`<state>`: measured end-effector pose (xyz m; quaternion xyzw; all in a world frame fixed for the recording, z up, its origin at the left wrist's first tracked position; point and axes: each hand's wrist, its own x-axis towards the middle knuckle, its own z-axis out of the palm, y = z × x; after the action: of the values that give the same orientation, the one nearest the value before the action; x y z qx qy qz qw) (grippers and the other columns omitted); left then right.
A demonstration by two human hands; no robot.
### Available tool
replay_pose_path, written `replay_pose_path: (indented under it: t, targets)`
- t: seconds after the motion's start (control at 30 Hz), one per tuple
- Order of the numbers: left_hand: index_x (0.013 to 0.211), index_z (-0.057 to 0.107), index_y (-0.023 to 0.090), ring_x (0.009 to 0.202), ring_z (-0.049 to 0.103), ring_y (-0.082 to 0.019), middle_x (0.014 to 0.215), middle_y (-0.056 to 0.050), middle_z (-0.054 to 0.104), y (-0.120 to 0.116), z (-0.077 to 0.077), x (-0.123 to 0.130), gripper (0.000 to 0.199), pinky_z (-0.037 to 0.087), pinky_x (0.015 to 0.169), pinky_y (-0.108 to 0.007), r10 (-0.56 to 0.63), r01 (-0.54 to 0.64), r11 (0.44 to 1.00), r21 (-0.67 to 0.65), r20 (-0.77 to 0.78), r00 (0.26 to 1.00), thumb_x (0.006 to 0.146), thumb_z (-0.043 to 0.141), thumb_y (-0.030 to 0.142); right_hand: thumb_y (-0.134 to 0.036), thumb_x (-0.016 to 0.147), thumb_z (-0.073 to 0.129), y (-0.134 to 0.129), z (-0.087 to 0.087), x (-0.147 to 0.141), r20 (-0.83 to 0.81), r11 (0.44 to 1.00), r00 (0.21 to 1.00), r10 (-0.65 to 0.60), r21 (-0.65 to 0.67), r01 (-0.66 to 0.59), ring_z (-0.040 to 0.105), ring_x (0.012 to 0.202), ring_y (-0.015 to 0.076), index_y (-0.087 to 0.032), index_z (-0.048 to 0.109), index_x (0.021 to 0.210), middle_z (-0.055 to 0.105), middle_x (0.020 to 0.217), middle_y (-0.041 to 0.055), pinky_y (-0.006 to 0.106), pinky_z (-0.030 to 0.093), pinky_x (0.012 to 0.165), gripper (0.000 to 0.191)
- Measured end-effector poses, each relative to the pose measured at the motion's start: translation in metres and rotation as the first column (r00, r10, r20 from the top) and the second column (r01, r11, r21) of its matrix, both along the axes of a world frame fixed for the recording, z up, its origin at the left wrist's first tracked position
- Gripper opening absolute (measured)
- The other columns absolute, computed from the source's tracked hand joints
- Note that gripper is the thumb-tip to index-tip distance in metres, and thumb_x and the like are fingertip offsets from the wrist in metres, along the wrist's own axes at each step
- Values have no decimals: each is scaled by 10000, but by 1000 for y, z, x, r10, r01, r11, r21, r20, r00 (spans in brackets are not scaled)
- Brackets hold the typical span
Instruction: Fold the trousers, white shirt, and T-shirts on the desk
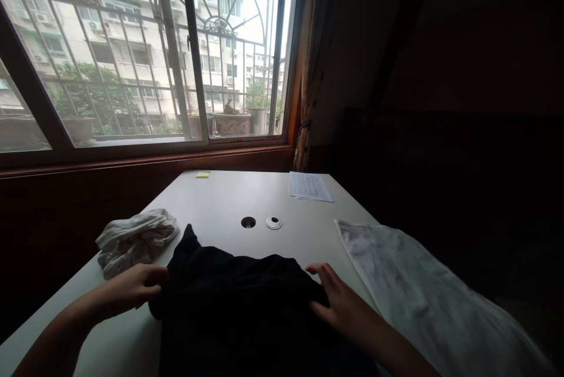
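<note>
1. Surface [229, 198]: white, lower centre; far edge near mid-frame, sides flaring toward the lower corners. Room to move: the strip beyond the black cloth, plus a narrow lane right of it.
2. Black cloth [247, 318]: bottom centre, rumpled top edge, one corner peaked at its left. Set centrally, likely so both hands reach it.
3. Pale cloth [405, 271]: lower right, lying fairly flat, runs past the surface's right edge. Probably parked aside.
4. Crumpled white cloth [132, 239]: left of centre, bunched at the left edge. Tight to the left hand.
5. Right hand [326, 292]: black cloth's right side, thumb and index spread wide, touching fabric.
6. Left hand [152, 283]: cloth's left edge, fingers curled narrow; can't tell if fabric's pinched. Opposite sides, probably for even control.
7. Papers [311, 187]: far right corner, out of the way.
8. White cap [274, 223]: centre, beside a dark hole [248, 222].
9. Yellow note [203, 174]: far left edge.
</note>
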<state>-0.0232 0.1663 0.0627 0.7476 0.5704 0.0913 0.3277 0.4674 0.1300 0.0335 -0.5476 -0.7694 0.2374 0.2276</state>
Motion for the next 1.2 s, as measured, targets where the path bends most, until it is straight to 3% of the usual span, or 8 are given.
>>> replay_pose_path:
  t: [0.13,0.23,0.4,0.63,0.83,0.97,1.1,1.2]
  targets:
    - [823,766,189,672,639,-210,769,-53,705,1,19,-3,399,464,575,-271,19,-32,996,-87,-144,989,914,562,519,-288,836,614,-13,-5,12,100,984,993,-61,-159,77,671,949,228,-233,588,1142,663,1115,62,347,526,804,312]
    - [948,773,225,796,672,-240,904,-69,725,13,28,9,392,517,672,-302,-28,52,992,118,-192,981,947,542,542,-242,782,613,-22,-7,19,160,987,987,-32,-151,56,671,849,217,-225,597,860,686,935,36,328,498,752,81]
    - [1345,645,352,1194,615,-277,1412,-70,597,45,19,51,414,528,997,-399,-263,320,833,451,-186,947,939,578,300,-236,814,521,-29,-4,29,77,992,990,-120,-25,122,666,795,198,-234,600,816,681,865,26,306,494,701,80]
    - [1341,652,331,1119,634,-281,1229,-63,695,62,1,77,503,494,1003,-410,-397,467,839,278,-274,876,845,669,252,-390,891,507,-15,25,69,-127,896,914,-386,183,404,693,859,225,-257,694,946,716,981,48,320,555,728,236]
    - [1062,727,260,869,658,-210,1017,-58,696,63,-12,62,273,519,760,-296,-261,352,871,342,-283,923,950,477,254,-361,924,468,34,36,94,-161,780,878,-450,407,475,661,1023,264,-262,664,993,687,1048,67,389,539,863,230]
    - [998,718,256,844,668,-208,992,-62,701,59,-7,44,283,532,731,-295,-132,188,865,465,-150,980,955,439,233,-350,969,433,66,28,86,-144,803,910,-389,431,412,639,1064,267,-263,623,1009,646,1067,71,428,509,952,212]
    - [1057,676,237,923,685,-249,1024,-79,703,61,9,23,272,556,839,-366,108,-217,709,671,201,974,970,482,407,-436,1012,425,83,19,73,-124,855,935,-332,380,354,641,1042,256,-273,610,1076,620,1101,67,418,517,933,255]
    - [1079,637,225,1007,693,-279,1078,-92,707,71,12,12,334,555,913,-404,278,-481,607,633,398,874,936,516,501,-534,978,521,88,20,68,-64,913,957,-281,289,288,647,973,244,-293,613,1171,626,1099,49,393,533,863,322]
